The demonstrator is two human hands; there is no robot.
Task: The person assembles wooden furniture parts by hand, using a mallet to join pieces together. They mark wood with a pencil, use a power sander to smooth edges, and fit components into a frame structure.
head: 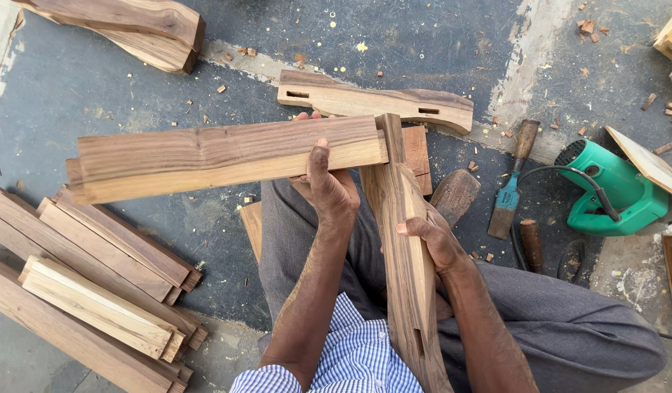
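Flat rail [227, 156]: brown hardwood with a pale strip along its lower edge, held level and off the floor, right end butted against the upper end of the shaped leg. Shaped leg [401, 247]: darker, curved, streaked grain, running lengthwise toward the viewer over the lap, with a small rectangular mortise near its lower end. Both pieces meeting at a right angle.

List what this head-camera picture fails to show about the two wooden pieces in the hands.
- Joint between the horizontal board and the upright leg piece: hidden by the left hand.
- Leg piece's lower end: cut off by the bottom edge.
- Right hand fingers: wrapped behind the leg piece.
- Board's underside: faces away.
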